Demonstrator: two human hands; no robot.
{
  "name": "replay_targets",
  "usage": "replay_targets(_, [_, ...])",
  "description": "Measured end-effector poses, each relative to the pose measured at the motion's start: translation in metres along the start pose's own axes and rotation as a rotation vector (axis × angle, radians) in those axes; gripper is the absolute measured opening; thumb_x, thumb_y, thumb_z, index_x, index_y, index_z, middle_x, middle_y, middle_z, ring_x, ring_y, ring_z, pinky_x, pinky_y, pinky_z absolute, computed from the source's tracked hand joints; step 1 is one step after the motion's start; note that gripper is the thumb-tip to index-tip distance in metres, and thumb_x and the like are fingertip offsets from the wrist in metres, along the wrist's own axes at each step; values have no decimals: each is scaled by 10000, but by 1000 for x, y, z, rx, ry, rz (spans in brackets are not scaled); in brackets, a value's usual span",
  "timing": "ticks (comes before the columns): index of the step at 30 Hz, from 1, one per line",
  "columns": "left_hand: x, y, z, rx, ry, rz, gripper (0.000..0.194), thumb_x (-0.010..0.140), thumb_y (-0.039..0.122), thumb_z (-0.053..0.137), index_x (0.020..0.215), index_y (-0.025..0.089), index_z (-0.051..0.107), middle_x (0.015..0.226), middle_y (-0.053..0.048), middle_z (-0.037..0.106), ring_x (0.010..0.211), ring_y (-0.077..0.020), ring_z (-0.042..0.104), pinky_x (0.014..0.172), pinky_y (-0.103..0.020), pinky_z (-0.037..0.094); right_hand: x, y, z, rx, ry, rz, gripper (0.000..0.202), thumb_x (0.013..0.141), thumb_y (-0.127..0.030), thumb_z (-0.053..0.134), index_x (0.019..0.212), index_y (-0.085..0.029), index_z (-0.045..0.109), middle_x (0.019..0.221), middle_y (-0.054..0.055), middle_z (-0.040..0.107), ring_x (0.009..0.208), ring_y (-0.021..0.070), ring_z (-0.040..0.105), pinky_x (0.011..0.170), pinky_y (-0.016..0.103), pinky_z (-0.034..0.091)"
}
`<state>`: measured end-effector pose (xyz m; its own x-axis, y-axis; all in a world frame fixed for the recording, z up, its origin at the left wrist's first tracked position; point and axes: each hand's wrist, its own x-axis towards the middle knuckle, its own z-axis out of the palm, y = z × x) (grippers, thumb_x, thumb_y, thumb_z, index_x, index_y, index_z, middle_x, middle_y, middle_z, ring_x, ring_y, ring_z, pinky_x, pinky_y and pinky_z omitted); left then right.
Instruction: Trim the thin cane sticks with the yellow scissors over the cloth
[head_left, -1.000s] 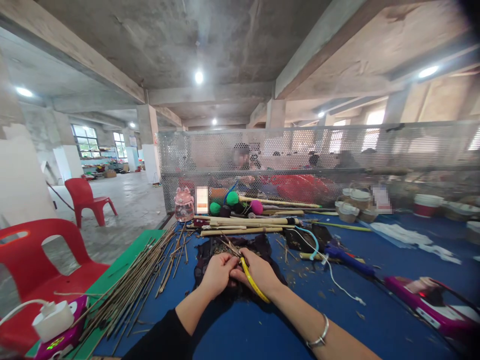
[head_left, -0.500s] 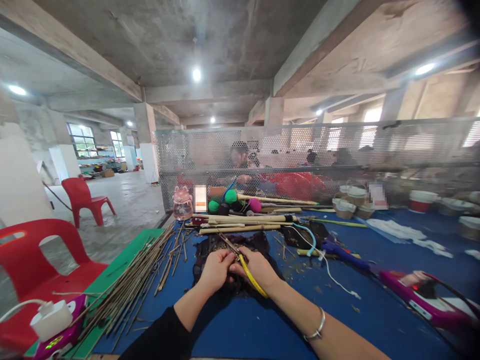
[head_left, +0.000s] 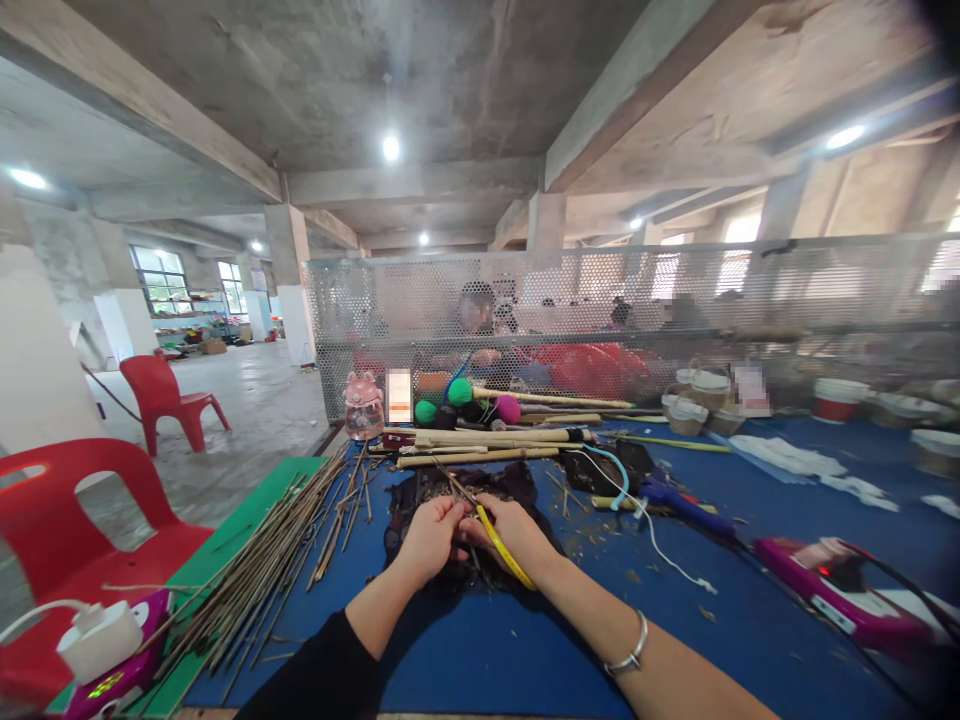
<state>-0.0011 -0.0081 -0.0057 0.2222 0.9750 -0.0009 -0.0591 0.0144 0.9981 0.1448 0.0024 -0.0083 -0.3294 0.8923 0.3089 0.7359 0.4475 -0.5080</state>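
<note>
My right hand (head_left: 516, 540) is closed around scissors with a yellow handle (head_left: 504, 552). Their slim, dark blades point up and to the left, past the fingertips. Close beside it, my left hand (head_left: 426, 542) is pinched shut near the blades; whatever sits between its fingers is too small to make out. Both hands are above a crumpled black cloth (head_left: 400, 525) strewn with small plant scraps. To the left, a bundle of thin brown sticks (head_left: 247, 575) lies across the table, with several shorter ones near the cloth.
Pale canes (head_left: 480, 459) and yarn balls, including a green one (head_left: 460, 391), lie beyond the cloth. A pink bottle (head_left: 364, 408) stands by the perforated screen (head_left: 420, 300). Power strips (head_left: 847, 600) flank the blue table (head_left: 480, 660). A red chair (head_left: 135, 530) is at left.
Both hands stay over the black cloth with only slight finger movement. The scissors blades look a little more closed together. The whole view has shifted slightly.
</note>
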Motion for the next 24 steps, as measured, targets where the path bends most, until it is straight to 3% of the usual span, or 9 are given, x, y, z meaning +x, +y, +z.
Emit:
replay_targets(5, [2,-3,-2,9,-2,34,353,695,451,509,836,130,549,590,17,523,466,-82,464,406,-201,411,-3,-6,-6,-94,-7,8,429,729,-559,478,996,-227,526,746,42,640,638,177,592,548,227,357])
replay_targets(13, [-1,-4,0,81,-23,60,357,707,481,482,765,132,534,635,-12,573,416,-78,446,395,-218,404,-5,-4,-4,-39,3,-129,579,662,-562,563,1083,-180,451,970,93,570,897,210,531,725,280,386])
replay_targets(19, [-1,-5,-1,113,-9,73,341,716,467,485,784,142,564,598,-2,553,435,-88,451,391,-207,401,-2,0,-4,-59,-5,-88,414,697,-537,541,948,-209,510,803,38,619,686,169,569,573,226,363])
replay_targets(24, [0,-5,-1,65,-20,67,338,721,441,492,855,140,567,583,0,546,484,-107,497,404,-200,404,-1,2,-6,-57,-11,-48,396,716,-536,519,960,-225,537,717,30,642,603,163,586,518,212,353])
